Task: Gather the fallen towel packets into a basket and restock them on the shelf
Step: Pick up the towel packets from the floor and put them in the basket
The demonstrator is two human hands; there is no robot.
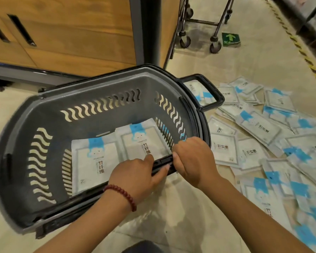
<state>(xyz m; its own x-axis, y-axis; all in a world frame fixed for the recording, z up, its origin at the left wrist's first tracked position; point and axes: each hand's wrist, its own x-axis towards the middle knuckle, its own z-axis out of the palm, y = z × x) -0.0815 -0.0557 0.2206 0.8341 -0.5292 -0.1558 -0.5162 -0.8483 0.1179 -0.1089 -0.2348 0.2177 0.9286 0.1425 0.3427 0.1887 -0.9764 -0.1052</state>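
Floor [244, 61] | scattered packets [259, 125] | left hand [135, 178], right hand [193, 161] grip basket handle [161, 162]

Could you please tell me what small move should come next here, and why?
Probably release the right hand from the basket handle, which the left hand also holds, and reach for the nearest towel packet on the floor: only two packets lie in the basket, while many lie just right of it.
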